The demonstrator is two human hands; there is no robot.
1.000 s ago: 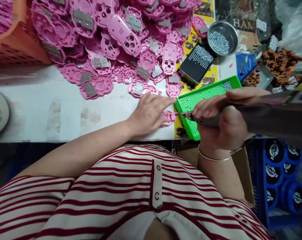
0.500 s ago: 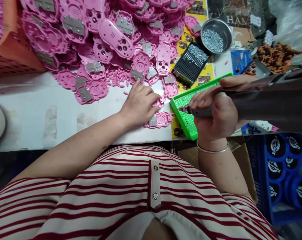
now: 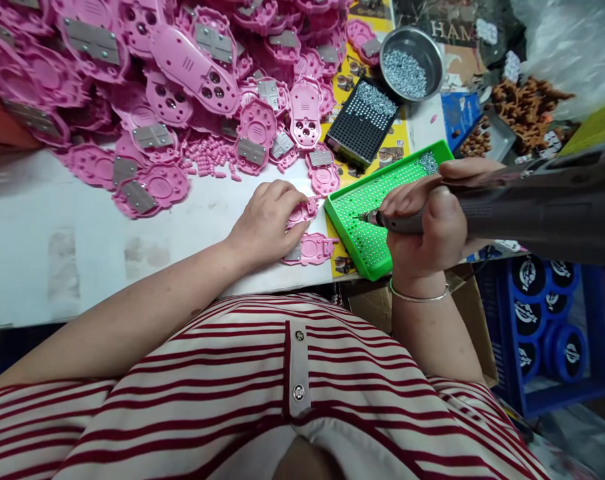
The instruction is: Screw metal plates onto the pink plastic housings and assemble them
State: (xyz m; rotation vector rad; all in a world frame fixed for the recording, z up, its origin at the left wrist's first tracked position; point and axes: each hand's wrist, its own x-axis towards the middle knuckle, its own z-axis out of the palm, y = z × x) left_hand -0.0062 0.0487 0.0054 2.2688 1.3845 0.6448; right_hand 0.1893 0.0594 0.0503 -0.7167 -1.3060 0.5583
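Note:
My left hand [image 3: 268,223] rests on the white tabletop, thumb and fingers closed around a small pink plastic shell [image 3: 303,212] that it partly covers. Just below lies another pink shell with a metal plate [image 3: 312,249], near my thumb. My right hand [image 3: 425,223] grips a dark electric screwdriver [image 3: 542,207], which is held nearly level. Its narrow tip points left over the holes of a green perforated tray [image 3: 349,193]; whether it touches a screw cannot be made out. Small screws [image 3: 427,162] lie in the tray's far corner.
Pink shells [image 3: 197,67] are heaped at the back left, with small pink pieces [image 3: 209,157] before them. Behind the tray stand a black perforated tray [image 3: 355,130] and a metal bowl of screws [image 3: 412,63]. A blue crate [image 3: 532,403] sits lower right, below the table.
The view has shifted, so the table's things appear farther left. My left fingers have drawn back from the heap and curled more. The screwdriver tip has moved farther in over the green tray.

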